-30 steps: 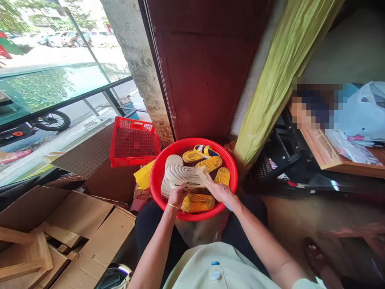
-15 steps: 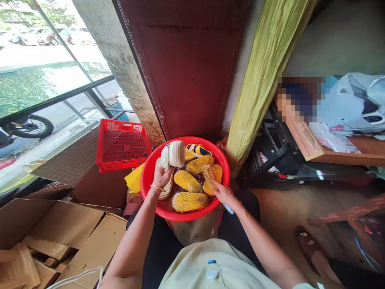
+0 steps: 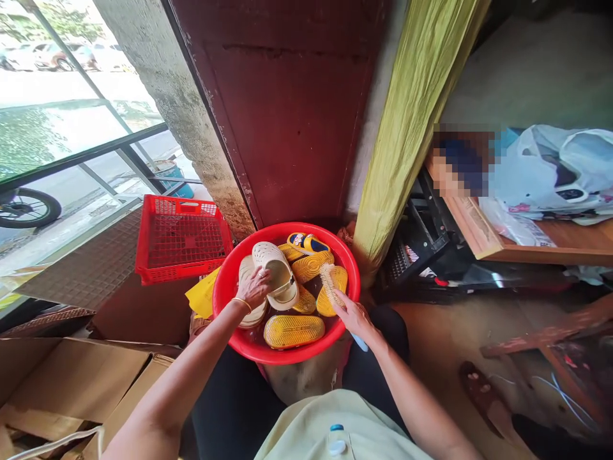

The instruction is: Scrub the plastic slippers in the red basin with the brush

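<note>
A red basin (image 3: 355, 271) stands between my knees, with several yellow-soled slippers and a pair of cream clogs in water. My left hand (image 3: 257, 289) grips the side of one cream clog (image 3: 274, 262), turned with its holed top up and its opening toward me. Beneath it, the second clog (image 3: 247, 271) lies partly hidden at the basin's left. My right hand (image 3: 353, 313) is closed round a scrub brush (image 3: 330, 284) with pale bristles and a light blue handle, held over a yellow slipper (image 3: 339, 294). Another yellow slipper (image 3: 294, 331) lies sole up nearest me.
A red plastic crate (image 3: 184, 239) sits left of the basin, above cardboard boxes (image 3: 71, 377). Behind are a dark red door (image 3: 292, 115) and a yellow-green curtain (image 3: 407, 134). On the right, a wooden desk (image 3: 488, 236) bears plastic bags; a person's foot (image 3: 483, 390) shows below.
My left hand has lowered the cream clog into the basin and turned it from sole side to top side up. The brush stays in my right hand. The view has shifted slightly.
</note>
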Action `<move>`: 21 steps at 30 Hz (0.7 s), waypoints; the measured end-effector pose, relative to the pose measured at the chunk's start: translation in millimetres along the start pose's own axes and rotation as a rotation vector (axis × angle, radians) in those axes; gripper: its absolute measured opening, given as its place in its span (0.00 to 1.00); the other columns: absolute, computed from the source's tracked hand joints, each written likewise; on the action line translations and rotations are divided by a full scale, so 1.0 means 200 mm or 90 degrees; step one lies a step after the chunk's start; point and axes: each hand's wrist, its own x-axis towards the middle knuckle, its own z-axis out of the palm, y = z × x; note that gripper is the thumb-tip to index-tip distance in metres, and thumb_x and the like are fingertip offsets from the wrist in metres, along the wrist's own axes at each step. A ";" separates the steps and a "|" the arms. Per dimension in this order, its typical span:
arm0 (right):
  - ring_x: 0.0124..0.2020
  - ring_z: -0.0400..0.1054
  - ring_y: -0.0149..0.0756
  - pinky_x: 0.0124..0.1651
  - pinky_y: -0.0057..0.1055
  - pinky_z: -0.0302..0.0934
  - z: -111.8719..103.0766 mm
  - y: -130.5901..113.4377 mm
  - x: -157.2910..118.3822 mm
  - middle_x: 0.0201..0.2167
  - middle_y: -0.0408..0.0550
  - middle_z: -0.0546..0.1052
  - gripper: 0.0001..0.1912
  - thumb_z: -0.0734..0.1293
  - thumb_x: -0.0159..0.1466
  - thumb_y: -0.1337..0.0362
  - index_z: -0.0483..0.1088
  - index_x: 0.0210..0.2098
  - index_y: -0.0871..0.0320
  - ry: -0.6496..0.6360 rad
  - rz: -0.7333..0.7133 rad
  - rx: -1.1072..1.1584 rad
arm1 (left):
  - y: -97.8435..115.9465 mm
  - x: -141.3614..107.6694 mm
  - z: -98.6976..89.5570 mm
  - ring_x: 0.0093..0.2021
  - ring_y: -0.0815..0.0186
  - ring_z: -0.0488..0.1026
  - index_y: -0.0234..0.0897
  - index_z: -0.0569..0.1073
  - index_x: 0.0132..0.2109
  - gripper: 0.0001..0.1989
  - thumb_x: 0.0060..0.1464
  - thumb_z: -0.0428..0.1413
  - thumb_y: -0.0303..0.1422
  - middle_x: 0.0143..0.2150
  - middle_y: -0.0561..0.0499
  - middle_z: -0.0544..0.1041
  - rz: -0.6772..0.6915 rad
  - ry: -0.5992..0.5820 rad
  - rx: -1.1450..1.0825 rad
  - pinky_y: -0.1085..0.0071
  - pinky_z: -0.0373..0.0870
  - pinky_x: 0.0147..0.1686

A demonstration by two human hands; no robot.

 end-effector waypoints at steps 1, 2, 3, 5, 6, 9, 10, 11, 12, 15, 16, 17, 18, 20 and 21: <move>0.56 0.77 0.43 0.60 0.37 0.68 0.00 0.00 0.00 0.60 0.50 0.79 0.29 0.63 0.72 0.59 0.63 0.72 0.52 0.002 0.000 0.004 | -0.01 -0.02 0.01 0.67 0.48 0.67 0.45 0.86 0.43 0.22 0.54 0.50 0.21 0.50 0.41 0.82 -0.004 -0.013 0.002 0.42 0.47 0.72; 0.55 0.78 0.43 0.60 0.36 0.69 0.00 0.01 0.00 0.59 0.50 0.80 0.29 0.63 0.72 0.59 0.63 0.71 0.52 0.005 0.001 0.004 | -0.01 -0.04 0.03 0.67 0.49 0.67 0.45 0.86 0.43 0.22 0.53 0.50 0.21 0.52 0.41 0.82 -0.013 -0.018 0.000 0.42 0.46 0.72; 0.54 0.79 0.44 0.59 0.36 0.69 0.00 0.01 0.00 0.57 0.51 0.81 0.29 0.63 0.72 0.59 0.64 0.71 0.53 0.007 0.004 0.000 | -0.01 -0.06 0.04 0.68 0.48 0.67 0.46 0.85 0.44 0.22 0.53 0.51 0.21 0.53 0.41 0.82 -0.023 -0.020 -0.005 0.41 0.46 0.72; 0.50 0.80 0.45 0.56 0.37 0.70 0.00 0.00 0.01 0.53 0.51 0.83 0.29 0.63 0.72 0.59 0.64 0.72 0.54 0.004 0.010 -0.017 | -0.01 -0.08 0.06 0.69 0.48 0.66 0.46 0.85 0.44 0.22 0.52 0.51 0.20 0.55 0.40 0.82 -0.043 -0.018 -0.022 0.41 0.47 0.72; 0.48 0.80 0.45 0.55 0.37 0.71 0.01 0.00 0.01 0.52 0.51 0.83 0.30 0.63 0.72 0.58 0.63 0.72 0.54 0.000 0.013 -0.028 | 0.00 -0.09 0.07 0.69 0.48 0.66 0.46 0.85 0.44 0.22 0.51 0.52 0.20 0.56 0.40 0.82 -0.055 -0.021 -0.031 0.40 0.47 0.71; 0.50 0.80 0.45 0.56 0.37 0.70 0.01 -0.02 0.02 0.53 0.50 0.83 0.30 0.63 0.72 0.59 0.63 0.72 0.52 -0.016 0.018 -0.054 | 0.05 -0.08 0.07 0.68 0.46 0.66 0.44 0.83 0.43 0.21 0.49 0.54 0.19 0.55 0.40 0.82 -0.095 -0.057 -0.052 0.38 0.52 0.68; 0.51 0.79 0.44 0.57 0.37 0.70 0.01 -0.03 0.02 0.54 0.50 0.82 0.30 0.63 0.71 0.60 0.63 0.72 0.51 -0.022 0.014 -0.061 | 0.08 -0.07 0.07 0.68 0.44 0.66 0.41 0.82 0.42 0.18 0.47 0.55 0.19 0.53 0.40 0.83 -0.113 -0.079 -0.057 0.39 0.55 0.66; 0.52 0.79 0.44 0.57 0.37 0.70 0.01 -0.04 0.02 0.56 0.50 0.82 0.30 0.63 0.71 0.60 0.63 0.72 0.51 -0.027 0.005 -0.069 | 0.11 -0.06 0.06 0.66 0.43 0.67 0.39 0.81 0.40 0.16 0.46 0.56 0.20 0.49 0.39 0.83 -0.134 -0.100 -0.063 0.40 0.57 0.65; 0.53 0.79 0.45 0.58 0.37 0.69 0.01 -0.04 0.02 0.57 0.51 0.81 0.30 0.63 0.71 0.60 0.64 0.72 0.51 -0.035 -0.007 -0.076 | 0.15 -0.04 0.06 0.63 0.42 0.70 0.37 0.80 0.38 0.13 0.46 0.57 0.20 0.45 0.39 0.83 -0.154 -0.113 -0.070 0.41 0.59 0.64; 0.53 0.79 0.46 0.57 0.38 0.70 0.01 -0.06 0.02 0.58 0.51 0.80 0.29 0.62 0.71 0.60 0.64 0.71 0.51 -0.044 -0.025 -0.094 | 0.29 0.02 0.05 0.51 0.44 0.76 0.37 0.80 0.40 0.11 0.49 0.58 0.23 0.39 0.40 0.82 -0.195 -0.054 -0.089 0.43 0.59 0.62; 0.53 0.79 0.46 0.56 0.38 0.70 0.01 -0.07 0.02 0.57 0.51 0.81 0.29 0.63 0.71 0.59 0.64 0.72 0.50 -0.042 -0.010 -0.103 | 0.35 0.05 0.06 0.49 0.44 0.77 0.38 0.81 0.43 0.12 0.51 0.57 0.25 0.40 0.39 0.81 -0.195 -0.006 -0.094 0.44 0.59 0.62; 0.52 0.79 0.46 0.56 0.39 0.71 0.01 -0.07 0.03 0.54 0.51 0.82 0.30 0.63 0.71 0.60 0.63 0.72 0.50 -0.042 0.011 -0.116 | 0.40 0.08 0.07 0.50 0.44 0.77 0.38 0.81 0.45 0.13 0.53 0.56 0.26 0.43 0.37 0.81 -0.192 0.042 -0.098 0.44 0.59 0.62; 0.52 0.79 0.46 0.55 0.39 0.71 0.01 -0.08 0.03 0.53 0.52 0.83 0.30 0.63 0.71 0.60 0.63 0.72 0.50 -0.047 0.034 -0.131 | 0.45 0.12 0.08 0.51 0.43 0.76 0.38 0.80 0.47 0.14 0.55 0.56 0.26 0.45 0.35 0.81 -0.187 0.082 -0.112 0.45 0.59 0.61; 0.52 0.79 0.48 0.56 0.41 0.70 0.02 -0.10 0.03 0.52 0.53 0.83 0.30 0.64 0.70 0.62 0.63 0.72 0.50 -0.064 0.059 -0.152 | 0.53 0.20 0.13 0.56 0.41 0.74 0.37 0.80 0.49 0.16 0.56 0.54 0.26 0.50 0.32 0.80 -0.147 0.119 -0.164 0.47 0.59 0.62; 0.53 0.79 0.49 0.57 0.42 0.70 0.02 -0.11 0.03 0.53 0.53 0.83 0.30 0.64 0.70 0.63 0.64 0.72 0.50 -0.070 0.059 -0.147 | 0.55 0.25 0.15 0.58 0.42 0.73 0.37 0.80 0.50 0.17 0.56 0.54 0.25 0.52 0.32 0.79 -0.132 0.127 -0.200 0.49 0.59 0.63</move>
